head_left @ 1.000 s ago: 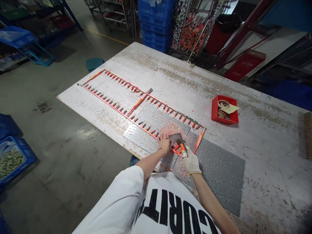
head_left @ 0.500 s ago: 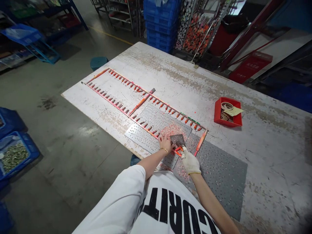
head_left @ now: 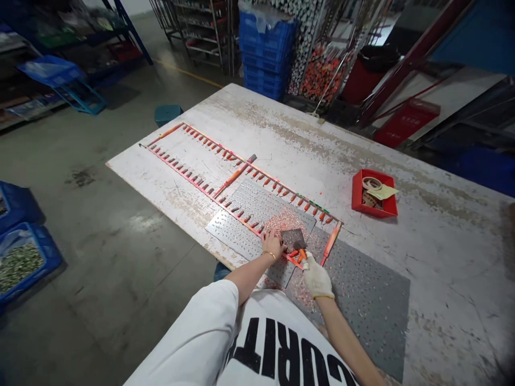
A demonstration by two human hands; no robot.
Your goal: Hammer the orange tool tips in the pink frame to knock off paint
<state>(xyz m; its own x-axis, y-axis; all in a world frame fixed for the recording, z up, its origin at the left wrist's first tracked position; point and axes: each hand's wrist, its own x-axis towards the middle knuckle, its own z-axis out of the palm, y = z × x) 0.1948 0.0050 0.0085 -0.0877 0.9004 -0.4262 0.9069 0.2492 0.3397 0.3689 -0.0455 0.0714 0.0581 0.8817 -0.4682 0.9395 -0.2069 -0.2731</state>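
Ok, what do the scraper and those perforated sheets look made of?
The scraper blade looks like dull dark steel, flat and scuffed; its orange handle seems plastic, though it's too small to be sure. The perforated sheets look like punched sheet metal: thin, flat, grey, with regular holes.

"What's underfoot?"
"Stained grey concrete floor (head_left: 120, 177), with a yellow line (head_left: 187, 73) painted across it."
"And further back?"
"Stacked blue plastic crates (head_left: 265, 59) beside wire shelving racks (head_left: 201, 35)."
"That red thing to the right?"
"A red wall box (head_left: 406, 122), maybe; it's too dim back there to be sure."
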